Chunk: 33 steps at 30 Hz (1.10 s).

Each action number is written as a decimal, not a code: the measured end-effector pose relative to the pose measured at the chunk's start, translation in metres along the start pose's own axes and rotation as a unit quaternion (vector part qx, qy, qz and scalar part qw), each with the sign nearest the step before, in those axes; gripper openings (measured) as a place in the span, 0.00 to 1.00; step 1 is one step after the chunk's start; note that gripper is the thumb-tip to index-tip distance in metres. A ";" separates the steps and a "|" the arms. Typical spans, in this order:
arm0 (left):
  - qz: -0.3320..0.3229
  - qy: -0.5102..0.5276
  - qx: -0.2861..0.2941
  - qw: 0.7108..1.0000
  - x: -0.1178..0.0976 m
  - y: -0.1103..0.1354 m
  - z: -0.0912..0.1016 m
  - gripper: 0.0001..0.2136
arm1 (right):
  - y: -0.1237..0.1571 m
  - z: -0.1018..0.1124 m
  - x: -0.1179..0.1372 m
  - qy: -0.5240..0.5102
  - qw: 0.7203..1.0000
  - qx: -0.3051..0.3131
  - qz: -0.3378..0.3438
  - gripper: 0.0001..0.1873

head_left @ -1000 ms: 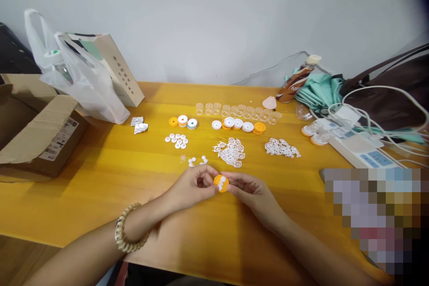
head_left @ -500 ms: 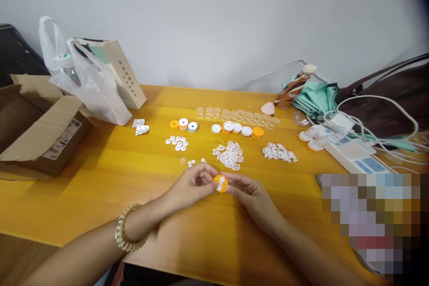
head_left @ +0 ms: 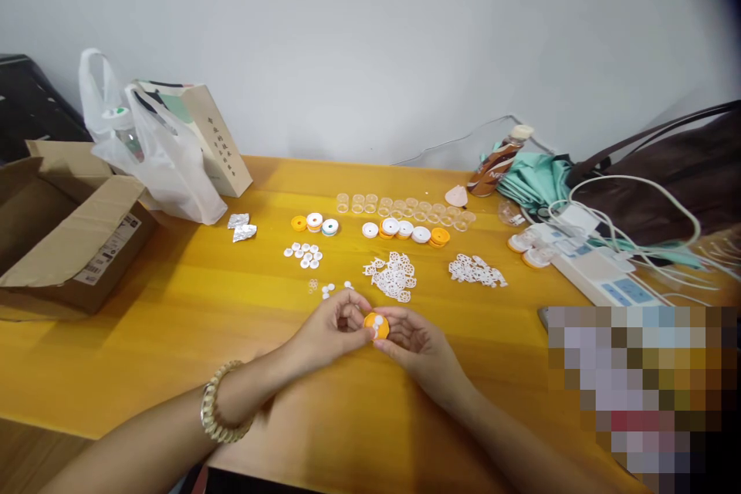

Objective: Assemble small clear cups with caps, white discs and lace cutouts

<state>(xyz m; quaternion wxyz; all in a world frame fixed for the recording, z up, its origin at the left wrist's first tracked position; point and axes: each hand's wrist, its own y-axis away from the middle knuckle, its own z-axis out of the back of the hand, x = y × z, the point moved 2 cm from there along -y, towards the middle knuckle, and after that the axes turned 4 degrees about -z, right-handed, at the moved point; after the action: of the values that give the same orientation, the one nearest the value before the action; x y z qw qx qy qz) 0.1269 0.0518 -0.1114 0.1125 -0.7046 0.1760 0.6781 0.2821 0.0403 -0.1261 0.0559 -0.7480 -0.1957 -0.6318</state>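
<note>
Right hand (head_left: 422, 343): thumb has slid round to the lower edge of the orange plastic disc (head_left: 384, 329) | I see it and the left hand (head_left: 339, 324) pinching the disc, lower centre of frame | disc between the fingertips, neither hand nearer | round, no long axis; small white pieces (head_left: 379, 319) on its face

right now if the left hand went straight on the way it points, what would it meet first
The orange disc at the fingertips of the left hand, then probably the right hand on the disc's other side, though one view leaves depth unclear.
</note>
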 end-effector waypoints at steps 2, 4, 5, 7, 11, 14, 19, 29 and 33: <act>-0.018 -0.028 0.000 0.999 0.000 0.000 0.001 0.14 | -0.001 0.002 0.001 -0.002 1.000 -0.007 0.000 0.16; -0.045 -0.084 -0.010 0.995 -0.002 -0.001 0.006 0.14 | -0.003 0.005 0.003 -0.008 1.000 -0.027 0.002 0.17; -0.058 -0.117 -0.019 0.991 -0.005 -0.004 0.009 0.14 | -0.003 0.008 0.004 -0.010 0.999 -0.040 0.005 0.17; -0.084 -0.185 -0.040 0.978 -0.011 -0.012 0.019 0.13 | -0.004 0.012 0.007 -0.010 0.998 -0.067 0.011 0.17; -0.160 -0.311 -0.064 0.935 -0.032 -0.039 0.036 0.09 | -0.005 0.019 0.009 -0.007 0.996 -0.088 0.028 0.18; -0.185 -0.357 -0.068 0.913 -0.043 -0.055 0.038 0.08 | -0.006 0.020 0.008 -0.008 0.995 -0.084 0.043 0.18; -0.225 -0.385 -0.043 0.894 -0.045 -0.064 0.029 0.07 | -0.007 0.022 0.007 0.003 0.994 -0.087 0.070 0.19; -0.228 -0.481 -0.046 0.845 -0.038 -0.114 0.049 0.12 | -0.010 0.025 0.005 0.018 0.992 -0.093 0.078 0.19; -0.203 -0.462 -0.039 0.862 -0.030 -0.134 0.046 0.10 | -0.011 0.027 0.005 0.027 0.991 -0.101 0.079 0.19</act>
<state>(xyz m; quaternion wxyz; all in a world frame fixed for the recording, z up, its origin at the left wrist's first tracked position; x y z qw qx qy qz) 0.1383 0.1953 -0.0944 0.2883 -0.3347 -0.0701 0.8944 0.3038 0.0602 -0.1286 0.0352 -0.7453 -0.0696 -0.6621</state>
